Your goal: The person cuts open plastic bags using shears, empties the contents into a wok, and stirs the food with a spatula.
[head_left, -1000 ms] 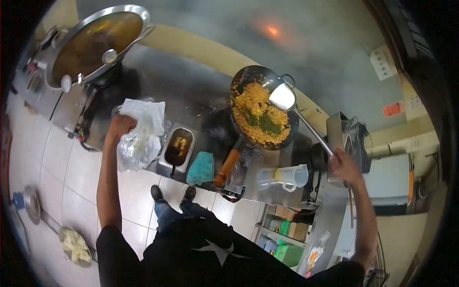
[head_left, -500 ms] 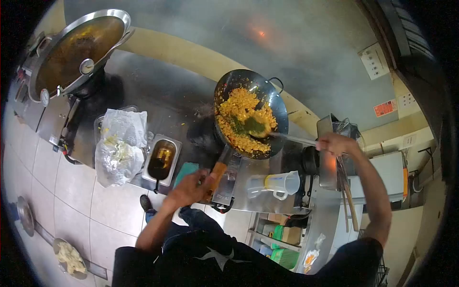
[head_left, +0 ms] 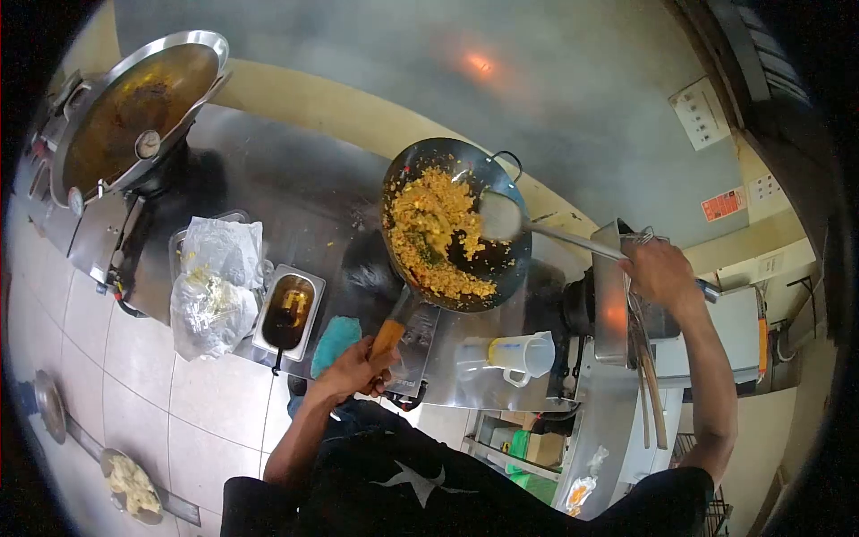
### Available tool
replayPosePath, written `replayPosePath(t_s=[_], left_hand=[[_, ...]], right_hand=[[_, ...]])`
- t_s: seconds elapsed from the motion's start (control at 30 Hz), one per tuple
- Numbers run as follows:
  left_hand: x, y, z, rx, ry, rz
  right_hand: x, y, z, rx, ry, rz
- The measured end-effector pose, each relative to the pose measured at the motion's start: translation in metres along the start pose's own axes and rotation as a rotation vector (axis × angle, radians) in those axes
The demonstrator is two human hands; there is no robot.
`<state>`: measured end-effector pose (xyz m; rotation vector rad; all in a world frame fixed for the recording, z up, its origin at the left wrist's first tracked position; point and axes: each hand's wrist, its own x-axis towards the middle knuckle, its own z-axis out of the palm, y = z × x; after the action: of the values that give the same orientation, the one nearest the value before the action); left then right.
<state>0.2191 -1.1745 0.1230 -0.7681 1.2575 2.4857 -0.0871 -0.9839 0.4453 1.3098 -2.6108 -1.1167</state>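
Observation:
My left hand (head_left: 356, 369) is closed round the wooden handle (head_left: 387, 338) of a black wok (head_left: 501, 273). Yellow-orange fried rice (head_left: 438, 210) with dark green bits lies in the wok, mostly toward its left side. In my right hand (head_left: 660, 273) is a metal wok ladle (head_left: 573, 240), its broad head (head_left: 501, 217) over the bare right part of the wok, beside the rice. A turquoise cloth (head_left: 336, 345) lies just left of my left hand.
A big pan of oil (head_left: 148, 107) with thermometers stands at the far left. Nearer are crumpled foil (head_left: 215, 291), a steel tray of dark liquid (head_left: 291, 309) and a clear measuring jug (head_left: 528, 355). A steel container with utensils (head_left: 613, 309) stands at the right.
The ladle head has moved up and right, off the rice, and my right hand has shifted right. The green bits are now more mixed in. The wok has shifted slightly left.

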Motion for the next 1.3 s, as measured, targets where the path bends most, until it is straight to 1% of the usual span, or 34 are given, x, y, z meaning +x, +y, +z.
replayPosePath(t_s=[0.03,0.1,0.13,0.23,0.33,0.4,0.47,0.57,0.67,0.7,0.8,0.83,0.9,1.03,1.13,1.2,1.3], left_hand=[[0.004,-0.004,-0.001,0.021,-0.015,0.038],[0.007,-0.006,-0.001,0.062,-0.005,0.089],[0.006,-0.003,0.002,0.08,0.002,0.113],[0.007,-0.005,0.0,0.105,0.006,0.123],[0.012,-0.014,-0.001,0.116,0.013,0.161],[0.012,-0.012,0.0,0.091,0.02,0.155],[0.011,-0.011,0.001,0.104,0.024,0.171],[0.011,-0.011,0.001,0.112,0.011,0.164],[0.016,-0.013,-0.003,0.123,-0.011,0.154],[0.016,-0.015,-0.003,0.126,-0.023,0.151],[0.005,-0.001,0.0,0.18,-0.003,0.162],[0.006,-0.003,0.0,0.145,0.002,0.155],[0.012,-0.011,0.0,0.08,0.001,0.137],[0.012,-0.01,0.0,0.114,-0.007,0.151],[0.013,-0.012,-0.002,0.1,-0.009,0.166],[0.015,-0.014,-0.003,0.126,-0.01,0.193],[0.017,-0.019,-0.003,0.167,0.01,0.214]], right_hand=[[-0.001,0.008,0.003,-0.012,-0.045,0.019],[0.007,0.037,0.026,0.033,-0.246,-0.034],[0.016,0.04,0.034,0.054,-0.347,-0.063],[0.045,0.017,0.054,0.358,-0.484,-0.107],[0.075,0.012,0.08,0.608,-0.253,-0.237],[0.086,0.045,0.072,0.441,-0.061,-0.407],[0.074,0.041,-0.007,0.297,-0.419,-0.1],[0.065,0.032,-0.046,0.102,-0.784,0.145],[0.068,0.027,-0.018,0.401,-0.913,0.161],[0.068,0.006,-0.02,0.461,-0.899,0.125],[0.084,0.003,0.01,0.714,-0.791,0.11],[0.083,0.003,-0.005,0.732,-0.778,0.162],[0.082,0.018,-0.03,0.648,-0.833,0.179],[0.07,0.04,-0.045,0.544,-1.015,0.276],[0.067,0.02,-0.039,0.596,-1.135,0.185],[0.069,0.006,0.0,0.974,-1.088,0.108],[0.075,-0.029,0.028,1.131,-0.783,0.057]])
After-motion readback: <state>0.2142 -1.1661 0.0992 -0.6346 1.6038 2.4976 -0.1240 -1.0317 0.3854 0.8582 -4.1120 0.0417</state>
